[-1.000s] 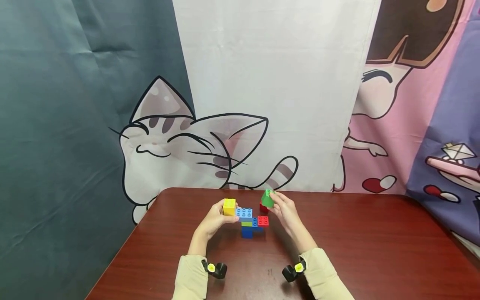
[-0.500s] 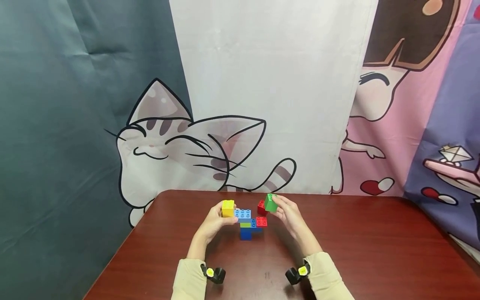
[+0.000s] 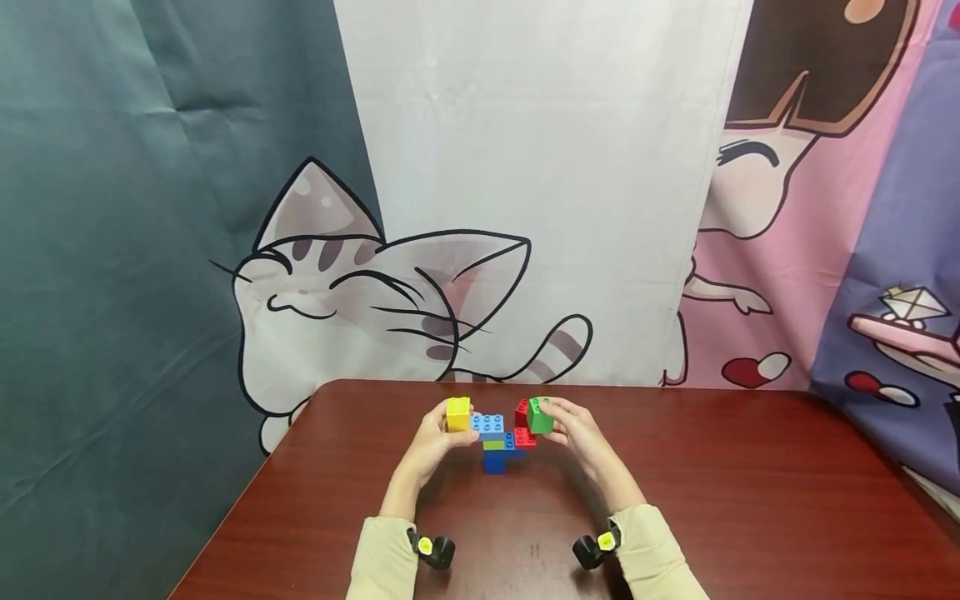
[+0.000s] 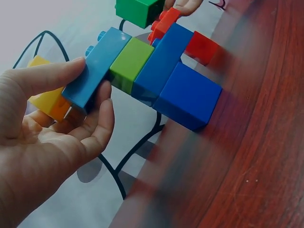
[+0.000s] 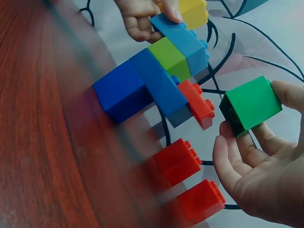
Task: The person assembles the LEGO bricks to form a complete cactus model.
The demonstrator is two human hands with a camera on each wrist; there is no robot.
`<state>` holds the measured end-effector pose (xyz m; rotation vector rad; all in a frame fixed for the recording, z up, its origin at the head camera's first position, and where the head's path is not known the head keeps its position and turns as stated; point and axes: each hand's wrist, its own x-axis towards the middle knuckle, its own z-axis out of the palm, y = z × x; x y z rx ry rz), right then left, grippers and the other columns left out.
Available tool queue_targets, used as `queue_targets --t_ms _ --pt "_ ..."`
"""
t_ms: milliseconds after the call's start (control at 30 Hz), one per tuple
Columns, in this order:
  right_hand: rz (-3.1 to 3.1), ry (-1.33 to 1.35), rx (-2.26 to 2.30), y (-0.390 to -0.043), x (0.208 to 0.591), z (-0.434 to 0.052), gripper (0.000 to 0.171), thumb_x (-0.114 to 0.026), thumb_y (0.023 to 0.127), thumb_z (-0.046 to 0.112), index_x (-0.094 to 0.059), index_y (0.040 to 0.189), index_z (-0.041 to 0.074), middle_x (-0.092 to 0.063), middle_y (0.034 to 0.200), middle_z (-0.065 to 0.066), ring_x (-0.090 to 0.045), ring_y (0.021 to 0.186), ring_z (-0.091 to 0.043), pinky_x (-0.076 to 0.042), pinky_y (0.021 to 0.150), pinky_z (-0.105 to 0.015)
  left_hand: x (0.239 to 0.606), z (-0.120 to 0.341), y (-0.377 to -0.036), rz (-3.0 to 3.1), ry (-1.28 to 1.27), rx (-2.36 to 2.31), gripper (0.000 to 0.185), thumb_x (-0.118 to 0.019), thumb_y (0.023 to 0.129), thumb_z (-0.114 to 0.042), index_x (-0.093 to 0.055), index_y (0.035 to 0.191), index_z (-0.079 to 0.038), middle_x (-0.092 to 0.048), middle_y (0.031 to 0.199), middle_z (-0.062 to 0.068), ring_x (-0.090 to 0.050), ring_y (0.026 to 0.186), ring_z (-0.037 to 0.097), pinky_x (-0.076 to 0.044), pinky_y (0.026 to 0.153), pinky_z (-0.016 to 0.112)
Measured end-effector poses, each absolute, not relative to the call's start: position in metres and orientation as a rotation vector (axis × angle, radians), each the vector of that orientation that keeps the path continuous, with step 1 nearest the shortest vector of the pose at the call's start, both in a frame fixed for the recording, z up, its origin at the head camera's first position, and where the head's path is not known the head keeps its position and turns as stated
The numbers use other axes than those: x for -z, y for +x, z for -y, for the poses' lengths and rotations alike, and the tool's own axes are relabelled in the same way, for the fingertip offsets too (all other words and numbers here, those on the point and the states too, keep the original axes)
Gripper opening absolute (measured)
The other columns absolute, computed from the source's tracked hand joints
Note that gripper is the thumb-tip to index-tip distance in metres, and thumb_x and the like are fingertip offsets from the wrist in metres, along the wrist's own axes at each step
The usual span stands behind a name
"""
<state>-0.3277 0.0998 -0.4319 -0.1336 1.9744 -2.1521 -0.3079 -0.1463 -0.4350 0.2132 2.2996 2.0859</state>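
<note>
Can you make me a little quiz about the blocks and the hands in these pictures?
1. True or false: the right hand holds a green block.
2. Which colour is the block at the very bottom of the stack, on the table? A) yellow B) dark blue C) green
3. Fill in: the left hand steadies the stack at its ____ block, with a yellow block at that same end.

Key
1. True: thumb and fingers pinch it, off the stack.
2. B: the dark blue block.
3. Light blue, the top long one, gripped between thumb and fingers.
</note>
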Motion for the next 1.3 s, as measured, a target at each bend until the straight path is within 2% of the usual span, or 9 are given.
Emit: queue_targets --t_ms 300,567,967,1300 --pt "-1.991 -0.139 2.117 -0.33 0.4406 -0.0985 0.042 -0.055 0.092 0.03 -0.051 0.123 0.002 -0.063 0.088 0.008 -0.062 0.08 -0.008 -0.054 0.077 -0.023 0.4354 0.1455 -0.3082 -2.348 0.179 -2.061 0.054 -0.071 0.078 -0.008 -0.048 0.126 -0.003 -0.06 0.119 0.016 -0.057 0.099 0.017 -0.05 0.094 0.034" --pt "-1.992 -0.17 2.083 -0.3303 0.44 -0.0991 0.046 -0.055 0.092 0.032 -0.049 0.126 0.002 -0.063 0.092 0.007 -0.062 0.083 -0.009 -0.055 0.077 -0.024 0.4348 0.145 -0.3102 -2.34 0.176 -2.071 0.056 -0.071 0.077 -0.007 -0.047 0.128 -0.001 -0.06 0.119 0.016 -0.057 0.1 0.016 -0.049 0.094 0.034" --pt "-2.004 -0.173 2.039 -0.3273 0.4388 -0.0987 0.049 -0.054 0.093 0.032 -0.046 0.129 0.0 -0.063 0.09 0.008 -0.062 0.082 -0.006 -0.053 0.077 -0.024 0.4335 0.1451 -0.3068 -2.347 0.146 -2.041 0.055 -0.07 0.079 -0.01 -0.047 0.129 -0.006 -0.06 0.122 0.013 -0.056 0.104 0.019 -0.046 0.1 0.041" --pt "-1.993 -0.1 2.064 -0.3278 0.4416 -0.0917 0.051 -0.054 0.091 0.034 -0.045 0.127 -0.001 -0.064 0.083 0.007 -0.064 0.071 -0.007 -0.057 0.073 -0.025 0.4332 0.1455 -0.3073 -2.337 0.144 -2.047 0.055 -0.071 0.079 -0.011 -0.047 0.128 -0.006 -0.059 0.122 0.014 -0.056 0.104 0.019 -0.045 0.102 0.043"
